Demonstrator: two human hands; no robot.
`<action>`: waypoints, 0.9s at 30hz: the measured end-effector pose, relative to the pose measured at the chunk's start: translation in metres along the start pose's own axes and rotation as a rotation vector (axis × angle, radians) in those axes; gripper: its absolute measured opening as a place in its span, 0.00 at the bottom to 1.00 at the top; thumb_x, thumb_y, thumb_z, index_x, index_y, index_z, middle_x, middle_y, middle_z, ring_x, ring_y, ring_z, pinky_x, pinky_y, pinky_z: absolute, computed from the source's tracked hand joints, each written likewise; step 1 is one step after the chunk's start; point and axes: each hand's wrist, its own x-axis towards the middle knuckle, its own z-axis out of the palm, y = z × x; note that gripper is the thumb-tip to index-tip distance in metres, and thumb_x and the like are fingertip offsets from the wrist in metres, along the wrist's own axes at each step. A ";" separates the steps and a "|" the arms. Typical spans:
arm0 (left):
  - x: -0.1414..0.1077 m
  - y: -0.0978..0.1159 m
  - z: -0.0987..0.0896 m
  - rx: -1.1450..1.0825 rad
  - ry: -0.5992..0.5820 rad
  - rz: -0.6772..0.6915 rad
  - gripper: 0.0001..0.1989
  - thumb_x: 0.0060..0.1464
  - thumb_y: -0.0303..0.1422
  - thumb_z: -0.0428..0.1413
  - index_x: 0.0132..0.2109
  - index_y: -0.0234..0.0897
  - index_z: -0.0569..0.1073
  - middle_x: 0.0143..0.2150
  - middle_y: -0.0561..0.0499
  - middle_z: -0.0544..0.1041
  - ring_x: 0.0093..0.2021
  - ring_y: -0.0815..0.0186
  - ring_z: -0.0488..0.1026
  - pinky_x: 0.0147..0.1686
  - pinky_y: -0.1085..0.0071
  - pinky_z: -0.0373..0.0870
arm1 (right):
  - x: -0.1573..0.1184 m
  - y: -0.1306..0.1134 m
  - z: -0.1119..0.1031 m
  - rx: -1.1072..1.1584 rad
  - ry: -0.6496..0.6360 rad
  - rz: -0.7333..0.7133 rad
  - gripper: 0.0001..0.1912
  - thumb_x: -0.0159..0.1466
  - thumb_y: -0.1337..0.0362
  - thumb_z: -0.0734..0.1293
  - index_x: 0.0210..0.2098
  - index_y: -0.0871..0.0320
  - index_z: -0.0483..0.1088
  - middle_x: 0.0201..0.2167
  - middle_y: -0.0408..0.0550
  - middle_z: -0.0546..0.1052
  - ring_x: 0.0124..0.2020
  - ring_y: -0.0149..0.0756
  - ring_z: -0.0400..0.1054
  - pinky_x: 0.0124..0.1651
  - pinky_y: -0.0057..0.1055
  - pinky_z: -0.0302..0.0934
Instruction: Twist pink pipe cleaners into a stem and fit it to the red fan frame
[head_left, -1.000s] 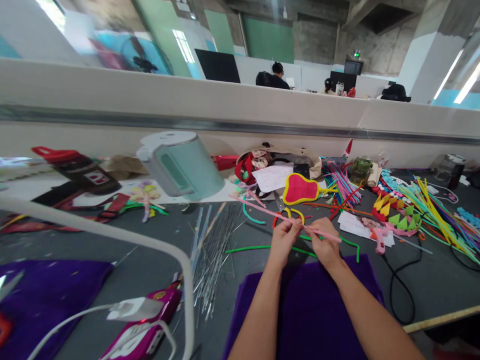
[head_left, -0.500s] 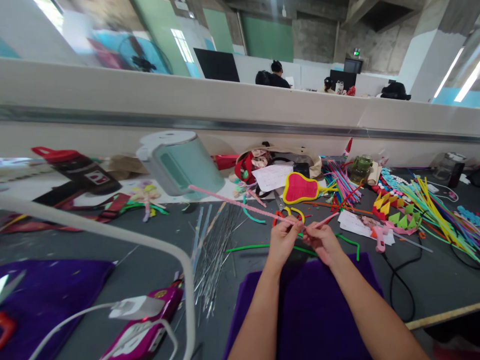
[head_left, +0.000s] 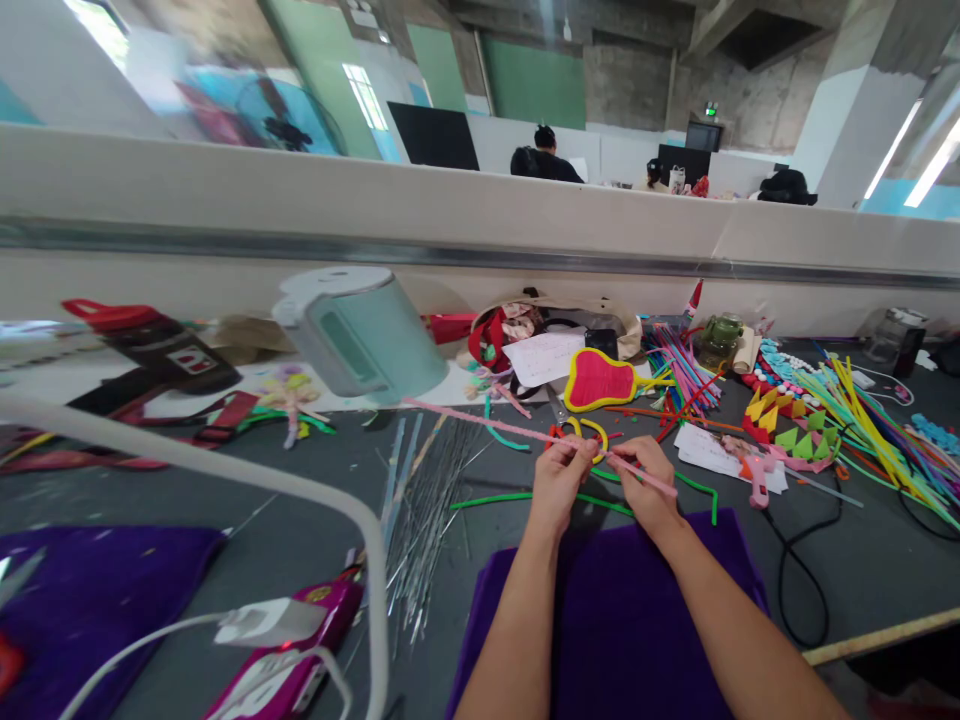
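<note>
A long pink fuzzy stem stretches between my two hands, its long end pointing left past the teal container. My left hand pinches it near the middle of the view. Close beside it on the right, my right hand grips the same stem, whose short end sticks out over the fingers toward the lower right. Yellow-and-red-handled scissors lie just behind the hands. Green stems rest on the grey table around them, and a purple cloth is under my forearms.
Thin silver wires lie left of my hands, near a magenta device and a white curved bar. Behind are a teal container and a yellow-edged red shape. A pink glue gun and colourful stems lie right.
The pink stem's left end has shifted right and down. Its short right end now points down to the right instead of up. Both hands still hold it.
</note>
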 end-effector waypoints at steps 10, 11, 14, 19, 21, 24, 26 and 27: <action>-0.001 0.004 0.000 0.048 0.008 0.004 0.17 0.46 0.43 0.61 0.23 0.35 0.69 0.17 0.58 0.61 0.19 0.74 0.54 0.20 0.76 0.50 | 0.003 -0.002 -0.003 0.029 -0.020 0.045 0.07 0.61 0.62 0.66 0.29 0.55 0.73 0.28 0.47 0.75 0.33 0.37 0.67 0.40 0.35 0.61; -0.001 0.005 0.000 0.058 0.007 0.025 0.16 0.45 0.43 0.61 0.23 0.35 0.69 0.18 0.57 0.62 0.20 0.74 0.55 0.20 0.76 0.51 | 0.004 -0.001 -0.002 0.077 -0.011 0.110 0.07 0.60 0.61 0.67 0.28 0.56 0.74 0.27 0.47 0.75 0.33 0.37 0.67 0.39 0.34 0.61; -0.002 0.009 0.000 0.110 -0.008 0.126 0.14 0.46 0.41 0.61 0.23 0.35 0.71 0.21 0.55 0.66 0.23 0.71 0.60 0.24 0.75 0.57 | 0.004 0.004 0.003 0.384 -0.043 0.454 0.07 0.55 0.60 0.69 0.26 0.57 0.73 0.24 0.45 0.74 0.27 0.34 0.67 0.33 0.31 0.61; -0.002 0.011 0.001 0.159 -0.026 0.184 0.12 0.45 0.40 0.61 0.23 0.36 0.74 0.23 0.52 0.70 0.27 0.67 0.65 0.29 0.73 0.61 | 0.002 0.010 0.009 0.778 -0.110 0.830 0.11 0.50 0.58 0.72 0.23 0.59 0.70 0.18 0.41 0.70 0.19 0.28 0.62 0.26 0.27 0.58; -0.002 0.007 0.003 0.151 0.002 0.129 0.14 0.45 0.42 0.61 0.24 0.35 0.74 0.22 0.53 0.69 0.25 0.69 0.64 0.26 0.74 0.60 | 0.002 0.009 0.009 0.665 -0.044 0.720 0.11 0.52 0.58 0.71 0.24 0.59 0.70 0.20 0.42 0.71 0.22 0.30 0.63 0.28 0.27 0.60; -0.002 0.001 0.005 0.105 0.022 -0.027 0.17 0.45 0.46 0.60 0.25 0.34 0.74 0.18 0.56 0.65 0.19 0.73 0.58 0.20 0.76 0.53 | 0.001 0.004 0.005 0.291 0.060 0.412 0.08 0.58 0.59 0.67 0.27 0.58 0.71 0.25 0.45 0.74 0.29 0.34 0.66 0.35 0.32 0.62; -0.002 -0.002 0.006 0.044 -0.001 -0.108 0.18 0.45 0.47 0.61 0.25 0.34 0.73 0.17 0.57 0.64 0.17 0.74 0.56 0.18 0.76 0.50 | 0.001 0.001 0.002 0.092 0.083 0.201 0.08 0.61 0.61 0.65 0.28 0.57 0.72 0.28 0.48 0.75 0.33 0.38 0.67 0.40 0.35 0.62; -0.002 -0.003 0.005 0.013 -0.013 -0.124 0.18 0.44 0.46 0.61 0.25 0.34 0.72 0.17 0.57 0.63 0.17 0.75 0.56 0.18 0.76 0.50 | 0.001 0.000 0.001 0.043 0.082 0.124 0.08 0.62 0.62 0.64 0.28 0.56 0.73 0.29 0.49 0.75 0.35 0.39 0.67 0.42 0.37 0.61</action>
